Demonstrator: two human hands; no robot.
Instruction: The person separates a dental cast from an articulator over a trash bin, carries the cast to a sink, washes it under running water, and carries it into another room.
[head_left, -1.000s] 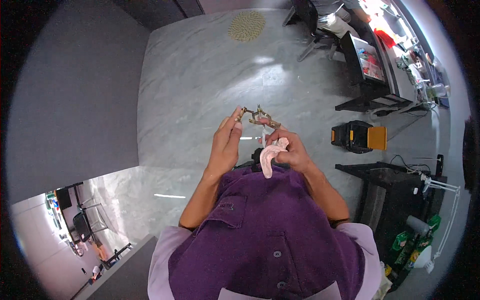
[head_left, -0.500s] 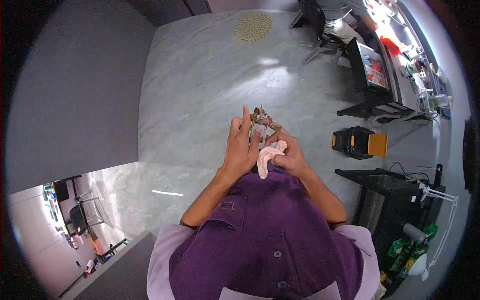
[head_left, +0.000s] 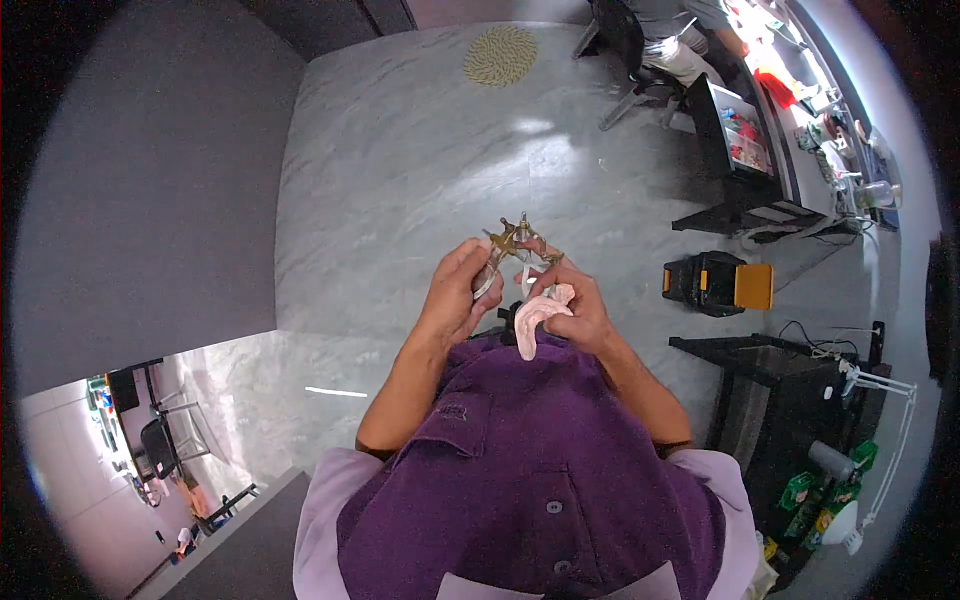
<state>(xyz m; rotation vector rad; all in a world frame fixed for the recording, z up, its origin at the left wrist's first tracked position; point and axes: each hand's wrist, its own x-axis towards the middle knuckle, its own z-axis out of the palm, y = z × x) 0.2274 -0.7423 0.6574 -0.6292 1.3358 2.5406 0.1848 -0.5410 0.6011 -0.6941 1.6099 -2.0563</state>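
Observation:
A small brass-coloured metal frame (head_left: 521,238), with prongs and an upright pin, is held in front of my chest and looks like a dental articulator. My left hand (head_left: 462,290) grips its left side between thumb and curled fingers. Fingers of my right hand (head_left: 583,308) hold the frame's right side. That same hand pinches a pale pink, curved piece (head_left: 534,322) against its palm; its material is unclear. Whitish, partly see-through bits show between the hands, half hidden by the fingers.
Grey marbled floor (head_left: 400,180) lies below, with a round woven mat (head_left: 500,56) far off. To the right stand a black-and-orange bin (head_left: 705,285), a desk with an open drawer (head_left: 742,140) and a seated person (head_left: 672,50). A grey partition (head_left: 160,200) fills the left.
My left hand has shifted slightly left, and its raised index finger has bent down onto the frame. More of the brass frame shows now. The right hand stays nearly still with the pink piece.

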